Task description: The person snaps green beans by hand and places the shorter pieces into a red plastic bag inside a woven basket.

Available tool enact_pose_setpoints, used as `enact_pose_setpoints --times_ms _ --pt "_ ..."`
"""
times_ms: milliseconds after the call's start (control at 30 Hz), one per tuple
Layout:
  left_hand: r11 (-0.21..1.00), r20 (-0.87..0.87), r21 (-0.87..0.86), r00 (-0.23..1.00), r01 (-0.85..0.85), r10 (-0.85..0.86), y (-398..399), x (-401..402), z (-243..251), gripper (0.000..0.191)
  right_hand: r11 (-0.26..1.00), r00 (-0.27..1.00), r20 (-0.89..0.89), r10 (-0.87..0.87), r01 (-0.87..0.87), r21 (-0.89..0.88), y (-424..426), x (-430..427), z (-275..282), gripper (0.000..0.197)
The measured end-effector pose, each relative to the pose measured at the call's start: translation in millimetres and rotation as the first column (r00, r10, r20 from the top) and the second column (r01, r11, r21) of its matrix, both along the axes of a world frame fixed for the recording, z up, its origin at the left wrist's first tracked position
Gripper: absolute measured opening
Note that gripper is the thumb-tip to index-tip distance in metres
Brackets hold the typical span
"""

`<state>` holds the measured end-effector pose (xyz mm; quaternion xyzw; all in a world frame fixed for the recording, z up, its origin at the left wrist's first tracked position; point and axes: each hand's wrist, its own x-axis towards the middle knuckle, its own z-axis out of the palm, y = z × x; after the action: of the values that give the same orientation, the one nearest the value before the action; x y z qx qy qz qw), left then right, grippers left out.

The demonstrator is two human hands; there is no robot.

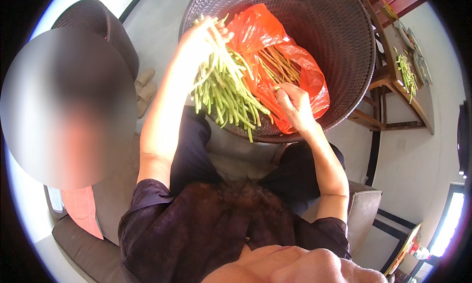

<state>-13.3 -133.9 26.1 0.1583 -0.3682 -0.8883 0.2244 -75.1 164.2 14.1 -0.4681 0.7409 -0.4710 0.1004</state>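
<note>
A big dark woven wicker basket [343,43] stands before my knees. In it lies a red plastic bag [258,28], open, with thin brown stalks [282,63] inside. A heap of long green vegetable stems [228,98] lies at the basket's left side, some reaching over the near rim. My left hand [210,34], bright with sunlight, is at the top of this heap with pale green stems between its fingers. Over the bag's near part is my right hand [295,104], its thumb and forefinger closed on a small green piece [277,87].
On the right, a wooden table [424,98] bears more green stems [406,74] and plates. Another dark woven basket [121,39] and tan slippers [145,91] are at the left. A blurred oval covers the far left. A grey sofa arm [363,213] is beside me.
</note>
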Motion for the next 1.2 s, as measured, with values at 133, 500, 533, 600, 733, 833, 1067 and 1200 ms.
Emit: enact_pose_setpoints --times_ms 133,500,533,600,733,833,1067,1200 --pt "0.983 0.057 -0.154 0.994 0.104 -0.096 -75.3 -3.2 -21.9 0.019 0.991 0.992 0.056 -0.112 0.115 -0.067 -0.7 -3.6 12.6 0.02" --pt "0.408 0.08 -0.896 0.842 -0.173 0.533 -84.8 -69.7 -70.9 0.061 0.75 0.744 -0.129 -0.656 0.621 -0.227 117.8 -156.2 84.6 0.022" --pt "0.233 0.058 -0.968 0.813 -0.097 0.58 -80.4 -71.7 -70.6 0.073 0.706 0.666 -0.234 -0.708 0.672 -0.223 137.9 -182.9 94.2 0.024" --pt "0.05 -0.065 -0.991 0.775 -0.123 0.629 -83.4 -66.2 -70.8 0.074 0.597 0.488 -0.415 -0.768 0.78 -0.188 163.2 -235.6 119.9 0.029" --pt "-0.27 -0.3 -0.948 0.757 -0.169 0.58 -86.6 -63.1 -70.9 0.067 0.223 0.117 -0.646 -0.754 0.971 -0.084 228.2 -335.3 160.0 0.048" --pt "-0.305 -0.339 -0.933 0.759 -0.193 0.556 -67.2 -68.1 -60.2 0.064 0.248 0.08 -0.727 -0.682 0.96 -0.128 231.1 -341.4 165.1 0.059" --pt "-0.186 -0.267 -0.963 0.797 -0.196 0.542 -30.0 -37.2 -35.4 0.059 0.934 0.982 0.074 -0.171 0.138 0.328 34.7 -157.9 57.3 0.027" --pt "-0.221 -0.28 -0.956 0.823 -0.193 0.495 -26.8 -54.0 -56.8 0.052 0.845 0.985 -0.151 0.079 0.014 0.535 11.7 -135.7 -48.8 0.025"
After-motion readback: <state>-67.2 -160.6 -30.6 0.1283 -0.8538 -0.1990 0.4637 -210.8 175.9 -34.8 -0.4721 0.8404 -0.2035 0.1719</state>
